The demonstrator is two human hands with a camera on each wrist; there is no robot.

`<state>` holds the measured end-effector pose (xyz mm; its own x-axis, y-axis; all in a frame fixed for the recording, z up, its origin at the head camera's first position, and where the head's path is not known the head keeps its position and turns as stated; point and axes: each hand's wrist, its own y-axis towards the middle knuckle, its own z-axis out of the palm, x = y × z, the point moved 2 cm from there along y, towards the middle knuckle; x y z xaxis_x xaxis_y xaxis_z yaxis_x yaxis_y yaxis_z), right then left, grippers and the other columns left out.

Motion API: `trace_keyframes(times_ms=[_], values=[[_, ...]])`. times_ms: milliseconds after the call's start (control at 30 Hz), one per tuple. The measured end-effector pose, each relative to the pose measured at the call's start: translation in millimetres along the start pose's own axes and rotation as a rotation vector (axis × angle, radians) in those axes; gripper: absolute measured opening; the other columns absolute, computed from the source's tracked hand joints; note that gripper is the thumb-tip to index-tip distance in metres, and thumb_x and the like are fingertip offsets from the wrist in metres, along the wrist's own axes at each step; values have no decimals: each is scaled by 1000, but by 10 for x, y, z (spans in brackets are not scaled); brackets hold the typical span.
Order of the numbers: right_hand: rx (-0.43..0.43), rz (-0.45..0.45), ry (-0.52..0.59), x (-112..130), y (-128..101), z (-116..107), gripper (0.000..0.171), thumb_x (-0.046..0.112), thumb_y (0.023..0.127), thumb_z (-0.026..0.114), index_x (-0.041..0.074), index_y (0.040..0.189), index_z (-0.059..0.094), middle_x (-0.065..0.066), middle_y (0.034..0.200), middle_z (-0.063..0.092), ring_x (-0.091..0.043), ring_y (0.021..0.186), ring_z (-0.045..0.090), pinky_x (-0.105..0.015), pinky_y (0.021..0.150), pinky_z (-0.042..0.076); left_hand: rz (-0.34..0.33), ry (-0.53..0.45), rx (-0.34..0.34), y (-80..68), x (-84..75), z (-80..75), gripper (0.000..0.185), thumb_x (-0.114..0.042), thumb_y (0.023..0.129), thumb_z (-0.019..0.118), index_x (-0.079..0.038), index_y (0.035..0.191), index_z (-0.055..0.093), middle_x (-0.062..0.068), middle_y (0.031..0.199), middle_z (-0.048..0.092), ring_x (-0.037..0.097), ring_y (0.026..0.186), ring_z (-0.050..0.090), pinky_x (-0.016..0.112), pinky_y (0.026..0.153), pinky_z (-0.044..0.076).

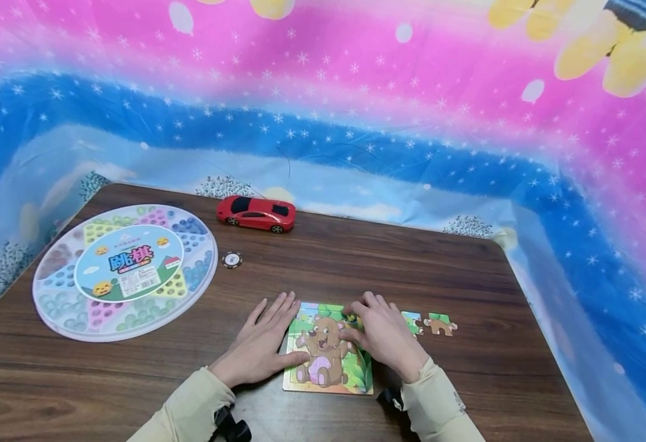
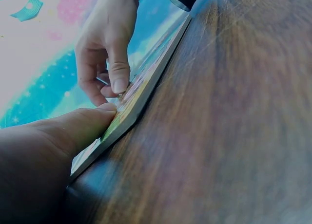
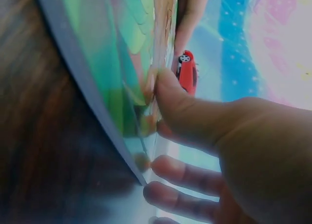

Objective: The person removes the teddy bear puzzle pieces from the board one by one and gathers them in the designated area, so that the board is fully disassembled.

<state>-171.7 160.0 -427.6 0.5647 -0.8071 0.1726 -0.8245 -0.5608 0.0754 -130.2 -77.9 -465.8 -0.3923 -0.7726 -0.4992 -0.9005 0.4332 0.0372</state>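
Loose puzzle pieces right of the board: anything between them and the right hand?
Nothing visible. The two loose pieces lie on bare table just right of the right hand, which rests on the bear puzzle; the left hand steadies the board's left edge.

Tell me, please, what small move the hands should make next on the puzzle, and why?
Probably the right hand should lift off the puzzle and reach for the nearer loose piece. Two pieces lie beside the board on the table, the other further right. The left hand lies flat at the board's left edge, its thumb on the board, so it can steady it meanwhile.
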Motion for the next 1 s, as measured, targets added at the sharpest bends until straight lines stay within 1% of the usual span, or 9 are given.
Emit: trace_keyframes(times_ms=[133, 333, 567, 667, 800, 867, 900, 1000], values=[[-1, -7, 17, 4, 9, -6, 35, 38, 86, 73, 18, 114, 69, 1, 98, 54, -15, 81, 45, -30, 61, 35, 2, 3, -2, 3, -3, -10, 97, -65, 87, 56, -5, 155, 20, 12, 161, 13, 23, 149, 6, 47, 117, 0], [-6, 4, 84, -17, 16, 16, 29, 26, 87, 74, 16, 113, 67, 1, 98, 53, -15, 83, 43, -31, 67, 38, -3, -7, 10, 13, -2, -4, 97, -65, 88, 55, -6, 155, 19, 11, 162, 11, 22, 149, 4, 46, 117, -2], [-11, 15, 156, -45, 18, 40, 30, 28, 87, 74, 17, 113, 64, 0, 99, 50, -15, 84, 40, -31, 65, 36, -8, -6, 12, 15, 2, 4, 97, -66, 88, 55, -6, 155, 19, 10, 162, 11, 22, 149, 4, 46, 117, -2], [-16, 12, 173, -51, 20, 44, 30, 27, 86, 75, 17, 113, 63, 0, 100, 51, -15, 86, 41, -32, 67, 36, -5, -2, 9, 10, 5, 5, 97, -65, 88, 55, -6, 155, 19, 11, 162, 12, 22, 149, 5, 47, 117, -2], [-27, 0, 192, -52, 26, 38, 29, 16, 86, 76, 17, 111, 62, 2, 100, 53, -16, 88, 43, -33, 72, 38, -4, 3, 7, 6, 7, 8, 97, -66, 88, 55, -6, 155, 20, 11, 162, 12, 22, 149, 5, 48, 117, -1], [-31, -1, 202, -49, 28, 30, 30, 14, 85, 76, 16, 111, 61, 3, 101, 54, -15, 89, 44, -34, 75, 40, -6, 4, 9, 6, 7, 9, 97, -67, 87, 55, -6, 155, 19, 11, 162, 12, 22, 149, 5, 48, 117, -1], [-33, 2, 208, -48, 28, 27, 31, 14, 85, 76, 15, 111, 60, 4, 101, 54, -15, 89, 44, -34, 76, 41, -7, 4, 10, 5, 8, 10, 98, -67, 87, 55, -6, 155, 19, 11, 162, 12, 22, 149, 4, 48, 117, -1], [-32, 16, 220, -44, 24, 17, 36, 20, 84, 78, 13, 115, 60, 4, 102, 54, -13, 89, 43, -33, 76, 43, -9, 2, 9, 5, 9, 9, 98, -67, 87, 55, -6, 155, 20, 11, 162, 12, 22, 149, 4, 47, 117, -1]])
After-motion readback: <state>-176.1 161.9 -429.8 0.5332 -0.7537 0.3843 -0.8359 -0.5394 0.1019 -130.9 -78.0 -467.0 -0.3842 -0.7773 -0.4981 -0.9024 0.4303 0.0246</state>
